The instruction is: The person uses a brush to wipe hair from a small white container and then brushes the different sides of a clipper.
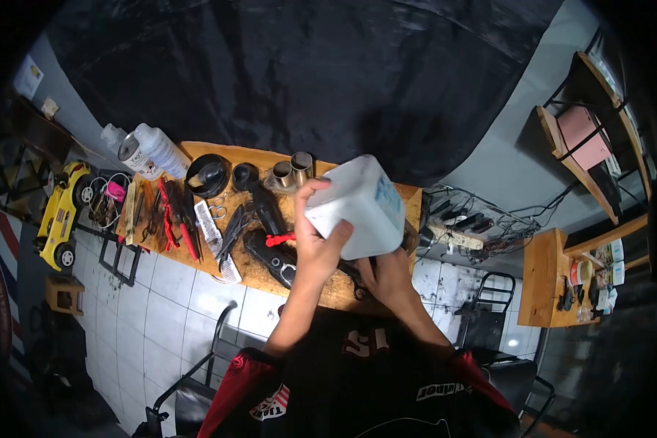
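My left hand (320,237) is closed on a white boxy plastic container (354,215), its thumb across the near face. The container is tilted above the wooden table (259,281), and blue print shows on its right side. My right hand (393,276) is up against the container's lower edge, where most of its fingers are hidden. Below my left hand lie a black hair clipper (264,255) and a red clip-like piece (279,239). Scissors (358,290) lie partly under my right hand.
Left on the table are white combs (210,228), a black bowl (208,175), bottles (160,150) and red-handled tools (188,241). Metal cups (301,166) stand at the back edge. Chairs (190,401) flank me, and cables (489,208) hang right. A yellow toy car (62,219) is far left.
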`<move>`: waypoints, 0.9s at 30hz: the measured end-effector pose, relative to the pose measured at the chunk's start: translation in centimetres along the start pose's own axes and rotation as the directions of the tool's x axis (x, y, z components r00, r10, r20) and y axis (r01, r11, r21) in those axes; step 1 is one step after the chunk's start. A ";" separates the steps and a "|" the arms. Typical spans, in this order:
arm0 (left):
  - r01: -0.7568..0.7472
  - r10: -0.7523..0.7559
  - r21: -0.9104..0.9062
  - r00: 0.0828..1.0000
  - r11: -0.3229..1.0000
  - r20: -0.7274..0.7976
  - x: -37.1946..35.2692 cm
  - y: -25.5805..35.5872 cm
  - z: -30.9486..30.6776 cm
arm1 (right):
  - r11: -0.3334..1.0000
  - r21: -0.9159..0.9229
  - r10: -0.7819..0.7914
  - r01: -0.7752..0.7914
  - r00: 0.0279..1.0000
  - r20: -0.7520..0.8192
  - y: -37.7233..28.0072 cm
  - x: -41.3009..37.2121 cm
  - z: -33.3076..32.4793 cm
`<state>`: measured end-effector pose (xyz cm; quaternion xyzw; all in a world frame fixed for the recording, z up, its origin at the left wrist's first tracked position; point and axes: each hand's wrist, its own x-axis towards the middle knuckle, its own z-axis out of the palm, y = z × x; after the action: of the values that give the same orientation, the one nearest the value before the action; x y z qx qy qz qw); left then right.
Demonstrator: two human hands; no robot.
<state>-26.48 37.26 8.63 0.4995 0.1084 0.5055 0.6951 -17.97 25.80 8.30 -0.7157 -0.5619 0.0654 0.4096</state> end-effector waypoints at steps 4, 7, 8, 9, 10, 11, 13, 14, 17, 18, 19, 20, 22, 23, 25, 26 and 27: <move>0.055 -0.058 -0.055 0.997 0.997 -0.053 0.5 0.5 -0.4 | 0.935 0.352 0.015 -0.039 0.997 0.070 -0.4 0.3 -0.5; 0.062 -0.067 -0.071 0.995 0.996 -0.068 0.6 0.4 -0.7 | 0.917 0.398 0.038 -0.039 0.999 0.011 -0.8 0.7 -0.7; 0.062 -0.067 -0.068 0.995 0.996 -0.073 0.5 0.4 -0.7 | 0.936 0.346 0.070 -0.064 0.998 -0.005 -0.4 0.7 -0.4; 0.066 -0.070 -0.057 0.995 0.996 -0.073 0.5 0.4 -0.7 | 0.952 0.294 0.101 -0.090 0.995 -0.023 0.0 0.7 -0.2; 0.070 -0.074 -0.047 0.995 0.996 -0.072 0.4 0.3 -0.8 | 0.979 0.192 0.077 -0.071 0.997 -0.022 0.2 0.6 0.0; 0.074 -0.077 -0.037 0.995 0.997 -0.071 0.4 0.2 -0.8 | 0.995 0.087 0.052 -0.051 0.998 -0.017 0.3 0.4 0.2; 0.060 -0.062 -0.025 0.993 0.998 -0.099 0.5 -0.3 -1.2 | 0.999 0.017 0.032 -0.033 0.999 0.024 0.2 0.4 0.3; 0.054 -0.056 -0.020 0.992 0.998 -0.113 0.6 -0.4 -1.4 | 0.998 0.053 0.035 -0.038 0.998 0.059 0.1 0.5 0.4; 0.111 -0.127 -0.097 0.976 0.989 -0.177 0.8 0.0 -1.6 | 0.987 0.161 -0.027 0.015 0.997 0.072 -0.3 0.6 0.1; 0.139 -0.162 -0.130 0.968 0.982 -0.191 0.9 0.2 -1.7 | 0.980 0.196 -0.058 0.045 0.997 0.058 -0.4 0.6 -0.1; 0.164 -0.196 -0.163 0.959 0.973 -0.204 1.0 0.3 -1.8 | 0.989 0.149 -0.023 0.019 0.999 0.025 -0.6 0.7 -0.1; 0.189 -0.231 -0.196 0.949 0.962 -0.217 1.0 0.4 -1.9 | 0.995 0.102 0.011 -0.010 1.000 -0.009 -0.8 0.9 -0.1; 0.198 -0.226 -0.147 0.951 0.969 -0.209 0.9 0.3 -2.2 | 0.994 0.062 0.087 -0.087 0.996 -0.010 -1.1 1.1 -0.5; 0.192 -0.212 -0.116 0.957 0.974 -0.197 0.8 0.0 -2.6 | 0.989 0.065 0.132 -0.134 0.991 0.025 -1.3 1.2 -0.9; 0.182 -0.192 -0.071 0.967 0.981 -0.169 0.8 0.0 -2.5 | 0.988 0.028 0.150 -0.153 0.984 0.093 -1.0 1.2 -0.9; 0.179 -0.186 -0.057 0.971 0.982 -0.152 0.7 0.2 -2.1 | 0.992 -0.010 0.125 -0.125 0.984 0.125 -0.5 1.2 -0.3; 0.177 -0.181 -0.044 0.974 0.983 -0.135 0.7 0.2 -1.8 | 0.994 -0.048 0.102 -0.096 0.982 0.158 -0.2 1.1 0.0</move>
<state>-27.47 38.84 8.21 0.4403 0.1929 0.4759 0.7365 -17.75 26.79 8.87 -0.7431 -0.5581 0.1319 0.3449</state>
